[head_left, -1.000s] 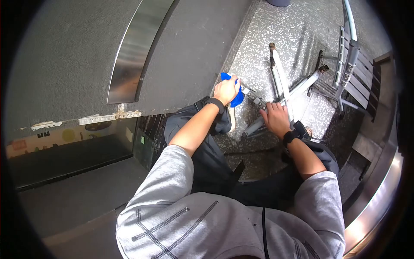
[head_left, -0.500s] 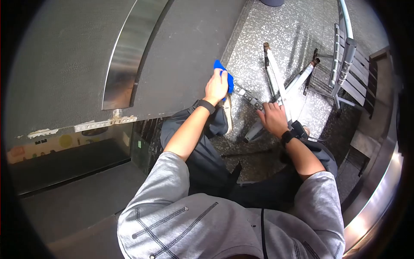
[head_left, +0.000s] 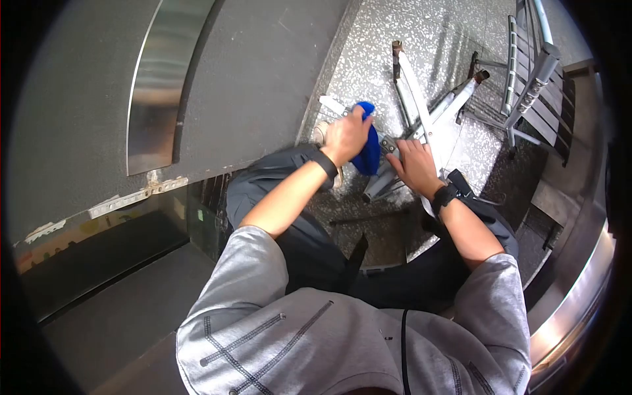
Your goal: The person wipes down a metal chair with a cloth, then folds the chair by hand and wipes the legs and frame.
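My left hand [head_left: 347, 137] is closed on a blue cloth [head_left: 369, 153], which lies over a flat metal bar with holes. The bar's pale end [head_left: 333, 105] sticks out beyond the cloth on the far left. My right hand [head_left: 419, 170] grips the other end of the bar, where bolt heads or holes show by the fingertips. Close by that hand stands a frame of crossed silver metal tubes [head_left: 416, 92], with rusty, worn ends. The undersides of my fingers are hidden.
A slatted metal chair [head_left: 536, 118] stands at the right on the speckled floor [head_left: 368, 59]. On the left is a dark panel [head_left: 263, 72] with a steel strip [head_left: 157, 99]. A dark bench edge [head_left: 556, 210] runs down the right.
My left hand and the cloth have moved along the bar toward my right hand, baring the bar's far end. The view has shifted slightly. My right hand keeps its grip.
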Available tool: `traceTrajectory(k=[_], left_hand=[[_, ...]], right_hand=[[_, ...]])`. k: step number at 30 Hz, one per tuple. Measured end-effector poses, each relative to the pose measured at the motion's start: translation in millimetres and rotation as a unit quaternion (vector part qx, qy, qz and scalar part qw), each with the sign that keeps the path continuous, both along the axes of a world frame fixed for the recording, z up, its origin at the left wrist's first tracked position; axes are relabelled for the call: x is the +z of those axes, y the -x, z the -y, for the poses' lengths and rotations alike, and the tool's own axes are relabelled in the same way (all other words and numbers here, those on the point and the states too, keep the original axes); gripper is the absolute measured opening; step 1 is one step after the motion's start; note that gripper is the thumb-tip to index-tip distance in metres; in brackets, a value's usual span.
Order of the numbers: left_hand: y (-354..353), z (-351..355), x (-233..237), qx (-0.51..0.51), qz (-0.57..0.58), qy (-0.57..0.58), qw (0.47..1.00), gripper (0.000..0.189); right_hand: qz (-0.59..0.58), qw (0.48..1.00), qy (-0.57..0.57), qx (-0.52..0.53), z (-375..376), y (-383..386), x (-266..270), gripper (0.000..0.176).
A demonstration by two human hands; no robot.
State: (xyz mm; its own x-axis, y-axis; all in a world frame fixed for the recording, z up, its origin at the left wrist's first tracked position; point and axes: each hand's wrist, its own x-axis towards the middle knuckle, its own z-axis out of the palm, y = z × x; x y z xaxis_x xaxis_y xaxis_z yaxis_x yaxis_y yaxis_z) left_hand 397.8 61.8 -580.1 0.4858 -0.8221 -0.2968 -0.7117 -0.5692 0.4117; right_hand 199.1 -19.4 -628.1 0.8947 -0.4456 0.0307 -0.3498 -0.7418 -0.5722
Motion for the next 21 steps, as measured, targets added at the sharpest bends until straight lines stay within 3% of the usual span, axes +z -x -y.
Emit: traceTrajectory(k=[5,10,13,15,16,20,21], left_hand=[[-2.2,0.5,-12.4,-0.030,0.069,-0.036,0.996,0.034],[7.7,-22.0,-20.2,-0.011,0.078,0.031,0.996,0.032],[18.6,-48.7,-18.9,-0.040,0.057,-0.042,0.997,0.036],[23.4,-77.7,-37.9,-0.079,-0.025,-0.150,0.985,0.041],[29.1,-78.8,-39.8,-0.045,-0.060,-0.162,0.984,0.043],[17.3,-40.7,-15.5,0.085,-0.101,0.012,0.991,0.038],[6.6,-43.4,-32.0,0.033,-0.070,0.100,0.992,0.036]], right_hand=[[-0.022,1.000,0.013,0.012,0.4,-2.6,-0.3,0.029],[-0.035,0.998,0.055,0.024,3.6,-3.6,1.2,0.030],[-0.027,0.998,0.052,0.019,3.8,-4.6,-0.5,0.031],[-0.007,0.999,0.043,0.010,7.4,-6.0,-2.6,0.031],[-0.022,0.999,0.030,0.014,9.8,-4.9,0.1,0.030],[-0.041,0.999,0.001,0.014,8.6,-5.2,4.9,0.031],[-0.033,0.999,0.004,0.014,8.8,-4.8,4.5,0.030]])
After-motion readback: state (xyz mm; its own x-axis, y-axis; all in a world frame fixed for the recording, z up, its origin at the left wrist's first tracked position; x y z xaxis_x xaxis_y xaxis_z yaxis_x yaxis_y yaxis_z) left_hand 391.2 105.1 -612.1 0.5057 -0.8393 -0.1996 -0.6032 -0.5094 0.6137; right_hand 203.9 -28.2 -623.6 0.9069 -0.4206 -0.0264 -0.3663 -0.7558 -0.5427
